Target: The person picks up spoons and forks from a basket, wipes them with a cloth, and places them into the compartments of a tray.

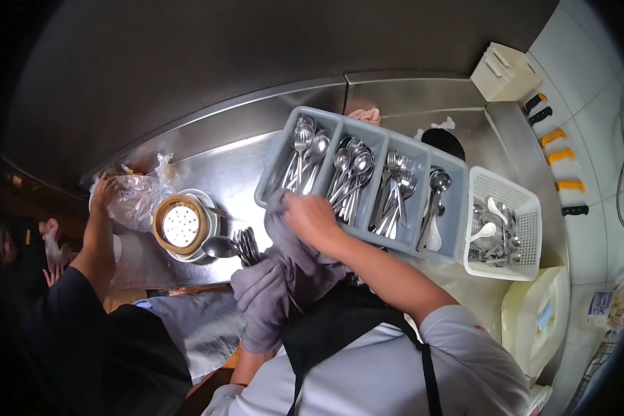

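My right hand [317, 220] is closed on the upper end of a purple-grey cloth [295, 277], at the near edge of a grey cutlery tray [265, 186]. Bunched cloth wraps my left hand; its fingers are hidden, and the folds look gripped. Beyond the cloth's left side sticks a bunch of metal cutlery [247, 244], with one large spoon [220, 247] reaching toward a plate [215, 223]. Whether my left hand holds that cutlery through the cloth is hidden. Spoons [317, 147], forks [400, 165] and other cutlery fill the tray's compartments.
A white basket [534, 236] of spoons stands right of the tray. A bamboo steamer [161, 220] rests on the plate. At left, a co-worker's hand [105, 190] touches a clear plastic bag [139, 201]. Several knives [561, 155] line the right wall by a cream box [503, 73].
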`<move>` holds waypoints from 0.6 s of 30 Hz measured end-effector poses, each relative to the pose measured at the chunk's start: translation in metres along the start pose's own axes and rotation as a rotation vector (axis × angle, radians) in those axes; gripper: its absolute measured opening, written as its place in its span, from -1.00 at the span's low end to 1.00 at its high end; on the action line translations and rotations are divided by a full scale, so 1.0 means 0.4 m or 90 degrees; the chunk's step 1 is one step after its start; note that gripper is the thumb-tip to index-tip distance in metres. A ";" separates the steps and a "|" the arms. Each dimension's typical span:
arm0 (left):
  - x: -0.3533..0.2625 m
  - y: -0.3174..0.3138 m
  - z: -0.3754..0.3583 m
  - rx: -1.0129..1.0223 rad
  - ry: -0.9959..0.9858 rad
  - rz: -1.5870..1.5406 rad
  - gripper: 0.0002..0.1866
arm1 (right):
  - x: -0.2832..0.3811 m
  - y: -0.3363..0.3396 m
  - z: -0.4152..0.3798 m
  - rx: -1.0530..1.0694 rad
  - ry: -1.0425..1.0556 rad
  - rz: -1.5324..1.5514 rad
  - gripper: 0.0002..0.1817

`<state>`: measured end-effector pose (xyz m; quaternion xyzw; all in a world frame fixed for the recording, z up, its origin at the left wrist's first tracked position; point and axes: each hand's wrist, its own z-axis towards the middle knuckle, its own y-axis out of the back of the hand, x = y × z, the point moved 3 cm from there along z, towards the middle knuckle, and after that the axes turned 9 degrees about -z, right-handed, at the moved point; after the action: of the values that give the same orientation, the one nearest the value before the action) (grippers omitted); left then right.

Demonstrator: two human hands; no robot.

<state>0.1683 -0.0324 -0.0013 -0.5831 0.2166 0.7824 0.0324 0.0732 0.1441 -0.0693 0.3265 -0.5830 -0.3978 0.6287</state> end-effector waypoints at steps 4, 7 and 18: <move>-0.045 -0.001 0.019 -0.008 -0.216 0.227 -0.87 | -0.027 0.045 0.056 -0.115 -0.061 0.189 -0.67; -0.021 0.015 0.059 0.035 -0.245 0.185 -0.90 | -0.152 0.097 -0.048 -0.119 -0.270 0.864 -0.59; -0.171 -0.005 0.226 -0.026 -0.519 0.318 -0.69 | -0.411 0.343 -0.522 -0.215 -0.349 0.696 -0.53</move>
<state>0.1096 0.0173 0.0819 -0.1591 0.3045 0.9352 -0.0857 0.2965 0.3422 -0.0495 -0.2360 -0.7342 -0.1750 0.6120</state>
